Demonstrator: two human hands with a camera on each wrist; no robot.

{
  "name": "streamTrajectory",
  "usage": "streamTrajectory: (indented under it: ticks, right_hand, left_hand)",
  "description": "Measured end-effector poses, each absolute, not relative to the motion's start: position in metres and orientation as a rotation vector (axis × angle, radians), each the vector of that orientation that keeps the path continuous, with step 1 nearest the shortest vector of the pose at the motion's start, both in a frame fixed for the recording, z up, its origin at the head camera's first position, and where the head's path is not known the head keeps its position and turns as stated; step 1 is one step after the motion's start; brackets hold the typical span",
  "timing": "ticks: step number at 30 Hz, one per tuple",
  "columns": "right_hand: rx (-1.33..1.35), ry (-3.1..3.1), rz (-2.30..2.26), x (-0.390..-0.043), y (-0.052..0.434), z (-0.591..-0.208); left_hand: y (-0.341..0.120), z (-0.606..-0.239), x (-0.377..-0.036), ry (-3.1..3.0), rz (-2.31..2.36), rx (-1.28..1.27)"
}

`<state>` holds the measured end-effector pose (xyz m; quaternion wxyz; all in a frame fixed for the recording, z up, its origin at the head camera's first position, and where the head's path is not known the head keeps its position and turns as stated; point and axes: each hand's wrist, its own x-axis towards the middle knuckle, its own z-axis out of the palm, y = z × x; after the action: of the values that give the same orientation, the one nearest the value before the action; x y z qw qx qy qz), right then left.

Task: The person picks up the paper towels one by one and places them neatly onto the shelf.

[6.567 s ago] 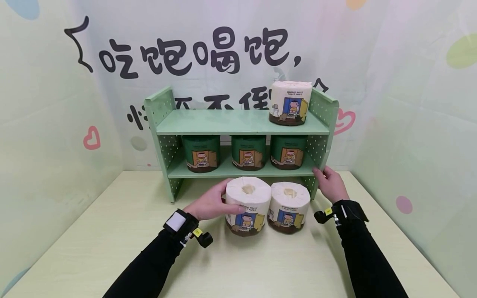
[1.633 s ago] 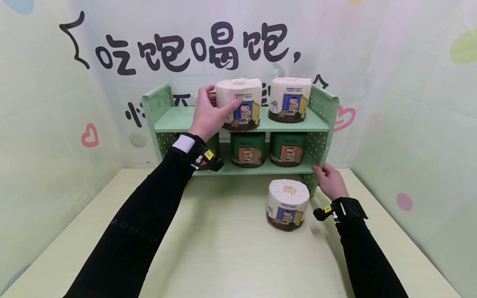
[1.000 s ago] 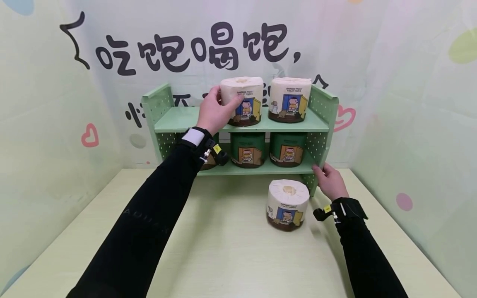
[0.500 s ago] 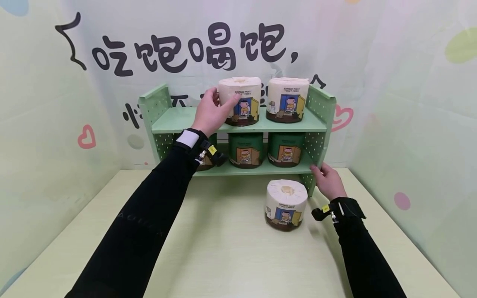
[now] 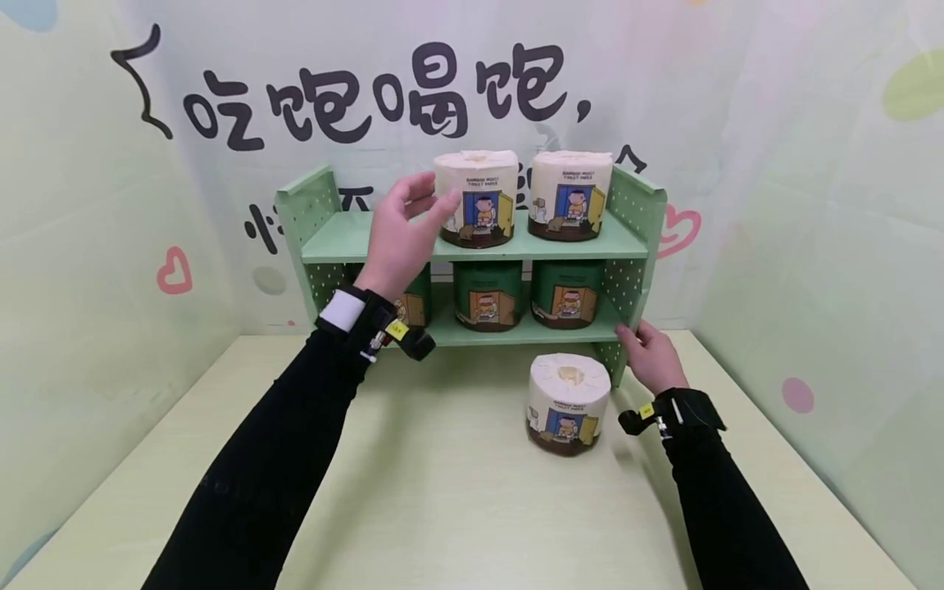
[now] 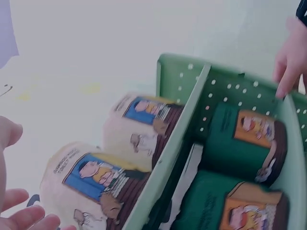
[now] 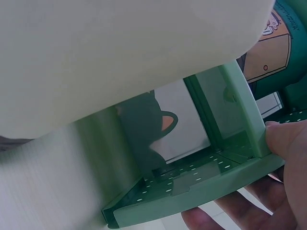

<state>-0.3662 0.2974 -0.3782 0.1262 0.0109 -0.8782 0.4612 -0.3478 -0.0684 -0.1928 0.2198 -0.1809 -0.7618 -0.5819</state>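
My left hand hovers open at the left side of a cream toilet roll that stands on the top board of the green shelf. Its fingers are spread, loose from that roll. A second cream roll stands to its right. My right hand grips the shelf's right side panel near the lower board, thumb on the front edge. A third cream roll stands on the table just left of that hand.
Three green-wrapped rolls fill the lower board. The left part of the top board is bare. The shelf stands at the back of a pale table, with printed walls behind and at both sides.
My left hand has let go of the cream roll on the top board and drawn back a little, fingers spreading. The right hand stays on the side panel.
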Motion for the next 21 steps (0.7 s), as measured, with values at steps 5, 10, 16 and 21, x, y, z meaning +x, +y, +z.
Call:
streamTrajectory:
  ticks: [5, 10, 16, 21]
  right_hand:
    - [0.037, -2.557, 1.321, -0.365, 0.298, -0.378]
    - [0.033, -2.556, 1.326, -0.364, 0.298, -0.377]
    - [0.028, -2.558, 1.344, -0.366, 0.298, -0.378]
    - [0.032, -2.556, 1.344, -0.368, 0.3, -0.379]
  left_hand:
    - [-0.067, -0.207, -0.339, -2.123, -1.634, -0.559]
    - [-0.066, -0.222, -0.336, -2.125, -1.63, -0.612]
    - [-0.064, -0.246, -0.33, -2.145, -1.667, -0.683]
    - [-0.062, -0.269, -0.326, -2.169, -1.744, -0.702]
